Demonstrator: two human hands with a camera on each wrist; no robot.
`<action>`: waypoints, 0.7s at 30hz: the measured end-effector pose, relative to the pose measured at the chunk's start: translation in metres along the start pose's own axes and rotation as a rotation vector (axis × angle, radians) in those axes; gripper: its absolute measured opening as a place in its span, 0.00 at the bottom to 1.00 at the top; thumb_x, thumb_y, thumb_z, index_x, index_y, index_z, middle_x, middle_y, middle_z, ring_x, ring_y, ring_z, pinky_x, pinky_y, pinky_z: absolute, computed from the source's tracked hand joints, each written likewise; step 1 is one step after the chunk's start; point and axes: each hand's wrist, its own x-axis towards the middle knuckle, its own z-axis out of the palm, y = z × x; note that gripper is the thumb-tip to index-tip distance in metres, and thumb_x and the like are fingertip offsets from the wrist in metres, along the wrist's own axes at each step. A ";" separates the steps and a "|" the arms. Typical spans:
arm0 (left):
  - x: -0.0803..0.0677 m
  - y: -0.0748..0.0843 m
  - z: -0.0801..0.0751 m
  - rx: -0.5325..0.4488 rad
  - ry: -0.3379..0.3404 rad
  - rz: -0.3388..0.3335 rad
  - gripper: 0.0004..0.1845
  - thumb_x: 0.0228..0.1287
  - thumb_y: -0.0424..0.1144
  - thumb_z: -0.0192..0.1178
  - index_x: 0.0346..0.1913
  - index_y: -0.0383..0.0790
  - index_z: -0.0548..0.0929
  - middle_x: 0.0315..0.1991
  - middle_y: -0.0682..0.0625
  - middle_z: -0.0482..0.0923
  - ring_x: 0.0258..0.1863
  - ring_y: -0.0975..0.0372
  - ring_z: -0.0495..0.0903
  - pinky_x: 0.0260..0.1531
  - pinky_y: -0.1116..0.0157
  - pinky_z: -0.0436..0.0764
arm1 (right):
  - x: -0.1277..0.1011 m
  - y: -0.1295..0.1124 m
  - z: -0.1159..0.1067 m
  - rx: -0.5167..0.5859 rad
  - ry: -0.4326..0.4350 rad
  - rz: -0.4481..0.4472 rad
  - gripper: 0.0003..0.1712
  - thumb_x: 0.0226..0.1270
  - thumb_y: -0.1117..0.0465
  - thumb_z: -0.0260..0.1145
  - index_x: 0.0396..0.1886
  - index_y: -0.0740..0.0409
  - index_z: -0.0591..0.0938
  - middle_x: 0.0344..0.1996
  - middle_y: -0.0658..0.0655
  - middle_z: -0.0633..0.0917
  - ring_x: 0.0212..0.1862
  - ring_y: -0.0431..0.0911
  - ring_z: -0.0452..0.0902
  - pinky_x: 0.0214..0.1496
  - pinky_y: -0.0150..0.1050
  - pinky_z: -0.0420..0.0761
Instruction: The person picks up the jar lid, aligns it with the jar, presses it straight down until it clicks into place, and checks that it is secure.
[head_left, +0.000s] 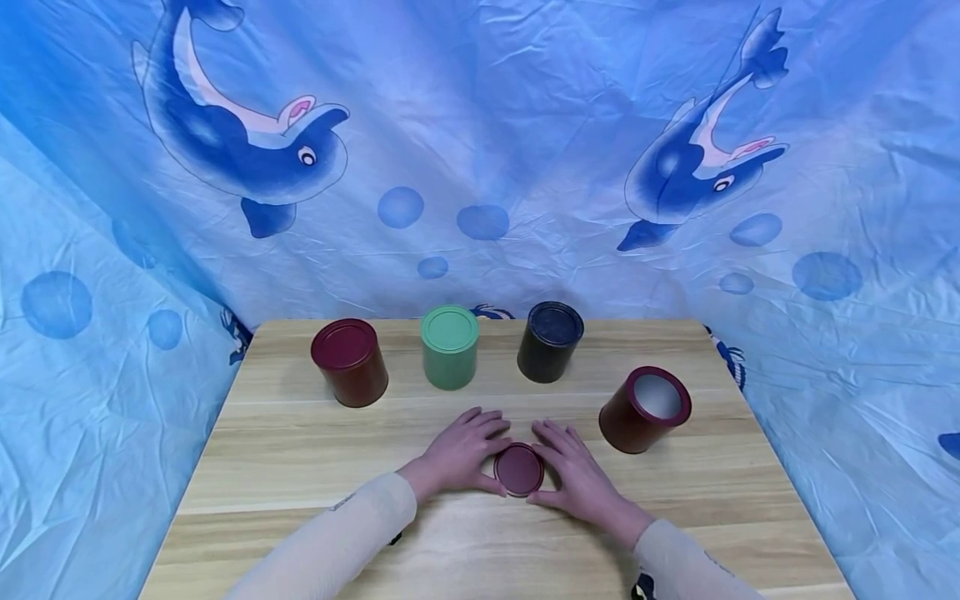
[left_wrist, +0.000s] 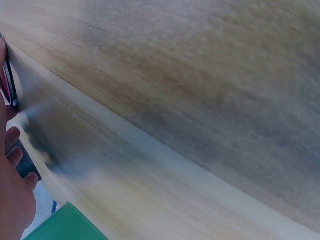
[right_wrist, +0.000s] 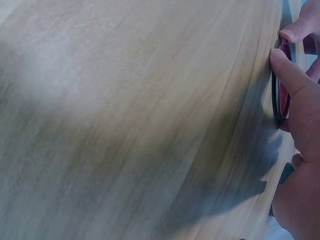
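A round dark-red lid is between my two hands at the near middle of the table. My left hand grips its left edge, the thumb at the near rim and the index finger at the far rim. On the opposite edge my right hand holds it the same way. In the right wrist view the lid appears edge-on, a thumb at its rim. To the right stands a dark-red canister with its top uncovered and a pale inside showing.
Along the back of the wooden table stand a lidded dark-red canister, a lidded green canister and a lidded black canister. A blue sheet printed with dolphins hangs behind the table and at both sides.
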 end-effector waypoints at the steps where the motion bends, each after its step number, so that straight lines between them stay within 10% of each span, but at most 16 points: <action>1: 0.000 0.000 0.000 0.003 -0.002 -0.003 0.46 0.57 0.78 0.66 0.70 0.51 0.84 0.75 0.49 0.75 0.80 0.53 0.66 0.80 0.48 0.63 | 0.000 0.000 -0.001 0.009 -0.004 0.007 0.45 0.52 0.40 0.87 0.62 0.65 0.86 0.77 0.66 0.73 0.80 0.65 0.63 0.77 0.72 0.63; 21: -0.004 -0.004 -0.004 -0.178 0.033 -0.037 0.42 0.58 0.76 0.68 0.66 0.51 0.87 0.73 0.48 0.77 0.78 0.52 0.68 0.78 0.49 0.66 | 0.007 0.003 -0.014 0.193 -0.100 0.084 0.43 0.54 0.42 0.87 0.64 0.61 0.86 0.81 0.63 0.68 0.84 0.62 0.55 0.83 0.68 0.54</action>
